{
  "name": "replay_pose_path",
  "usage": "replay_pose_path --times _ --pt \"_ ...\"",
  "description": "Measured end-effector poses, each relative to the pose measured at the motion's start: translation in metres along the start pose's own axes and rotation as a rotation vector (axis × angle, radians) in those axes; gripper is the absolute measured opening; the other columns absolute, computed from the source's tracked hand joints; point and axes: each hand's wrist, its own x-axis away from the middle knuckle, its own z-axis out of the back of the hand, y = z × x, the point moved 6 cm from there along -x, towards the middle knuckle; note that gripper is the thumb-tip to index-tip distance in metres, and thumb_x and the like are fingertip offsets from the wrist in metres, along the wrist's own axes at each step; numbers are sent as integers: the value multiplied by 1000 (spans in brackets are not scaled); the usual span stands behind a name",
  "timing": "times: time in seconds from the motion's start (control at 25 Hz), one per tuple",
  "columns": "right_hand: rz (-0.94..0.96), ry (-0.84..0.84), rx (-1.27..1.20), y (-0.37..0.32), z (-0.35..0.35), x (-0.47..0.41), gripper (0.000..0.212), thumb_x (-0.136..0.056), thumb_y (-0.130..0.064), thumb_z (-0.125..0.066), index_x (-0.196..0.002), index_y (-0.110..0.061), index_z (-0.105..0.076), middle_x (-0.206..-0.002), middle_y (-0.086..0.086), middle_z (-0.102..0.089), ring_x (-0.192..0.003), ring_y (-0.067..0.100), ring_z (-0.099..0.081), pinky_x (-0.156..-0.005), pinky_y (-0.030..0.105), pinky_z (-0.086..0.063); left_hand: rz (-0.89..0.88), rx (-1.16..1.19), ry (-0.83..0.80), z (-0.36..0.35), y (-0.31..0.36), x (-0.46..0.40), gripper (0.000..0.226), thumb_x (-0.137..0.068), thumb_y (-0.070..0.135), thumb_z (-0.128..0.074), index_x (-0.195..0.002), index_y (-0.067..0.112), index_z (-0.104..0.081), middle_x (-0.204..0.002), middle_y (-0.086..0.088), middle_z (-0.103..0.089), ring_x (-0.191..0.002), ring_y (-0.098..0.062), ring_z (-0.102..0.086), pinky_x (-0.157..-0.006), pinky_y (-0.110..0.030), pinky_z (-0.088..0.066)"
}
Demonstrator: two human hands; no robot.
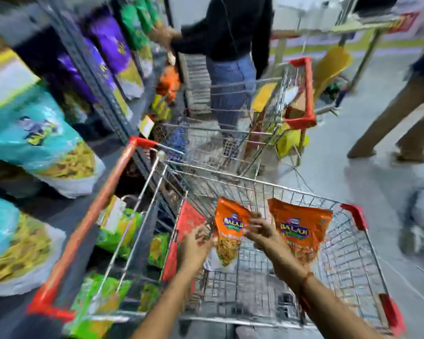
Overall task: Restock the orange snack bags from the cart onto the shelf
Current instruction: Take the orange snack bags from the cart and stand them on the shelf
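Two orange snack bags stand inside the wire cart (348, 243) in front of me. The left bag (230, 223) is between my two hands. My left hand (196, 243) touches its lower left edge and my right hand (260, 228) grips its right side. The second orange bag (301, 228) leans just right of my right wrist, untouched. The shelf (93, 69) runs along the left, holding purple, green and teal snack bags. More orange bags (168, 81) sit far down that shelf. The view is motion-blurred.
A second cart (83, 231) with green bags stands to the left against the shelf, and a third cart (301, 91) is ahead. A person in a dark top and jeans (230, 57) stands ahead at the shelf. Another person's legs (406, 113) pass at right.
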Motion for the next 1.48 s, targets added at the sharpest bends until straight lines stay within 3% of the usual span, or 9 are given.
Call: replay_pose_path --times 0.16,0.32,0.52,0.72,0.84,0.96,1.12,1.32,1.48 --pt "-325 -50 119 124 24 -81 40 -89 5 -60 -127 1 -49 -87 8 -59 -67 6 -54 -50 6 -43 216 -163 -41 -39 -89 -76 60 -74 -3 -73 -129 -9 -49 -121 -18 -60 -98 -18 -52 -61 2 -42" --pt "-492 -81 188 216 24 -144 56 -81 -2 -70 -132 -7 -48 -111 14 -55 -81 13 -57 -63 18 -46 392 -264 -91 -75 -140 -116 60 -73 3 -74 -123 -18 -49 -76 -9 -58 -56 -10 -49 -48 -13 -40" --pt "-565 -307 56 275 1 -179 85 -66 -17 -75 -141 -3 -38 -130 17 -56 -115 26 -56 -84 21 -54 444 -274 -156 -97 -177 -140 78 -75 2 -75 -142 4 -35 -137 -12 -53 -122 -26 -54 -93 -27 -43" --pt "-611 -374 -74 283 -4 -174 56 -80 -6 -64 -134 -12 -49 -133 14 -62 -125 34 -56 -91 35 -49 443 -486 -224 -82 -179 -141 71 -61 46 -83 -120 27 -50 -116 2 -70 -103 -25 -67 -89 -39 -55" --pt "-560 -387 -75 252 -5 -154 51 -83 -8 -69 -131 -16 -53 -130 12 -64 -123 32 -59 -106 49 -43 410 -540 -250 -72 -155 -123 71 -65 51 -80 -124 26 -49 -119 0 -69 -105 -27 -67 -91 -39 -53" --pt "-493 -346 -74 209 0 -141 41 -85 -8 -67 -124 -21 -58 -117 1 -72 -109 12 -68 -90 24 -55 368 -444 -254 -63 -137 -111 79 -57 64 -76 -123 34 -46 -123 3 -68 -109 -25 -65 -95 -40 -52" --pt "-267 -318 -50 118 1 -104 53 -75 -23 -74 -125 -25 -58 -122 -3 -69 -110 9 -66 -92 25 -50 195 -194 -172 -36 -59 -69 62 -64 33 -86 -115 26 -52 -112 4 -68 -108 -16 -65 -88 -22 -52" --pt "94 -271 -132 -31 -29 -40 32 -61 -29 -86 -92 -28 -77 -90 -9 -79 -83 3 -71 -74 19 -55 -142 -93 170 47 64 22 67 -49 60 -86 -106 44 -54 -103 15 -71 -96 -8 -68 -92 -36 -54" --pt "516 -478 -202 -182 -108 66 51 -73 -13 -77 -122 -5 -63 -119 16 -71 -109 26 -66 -95 35 -55 -446 12 585 159 176 167 73 -39 65 -85 -104 53 -54 -101 15 -74 -96 -12 -71 -90 -41 -57"
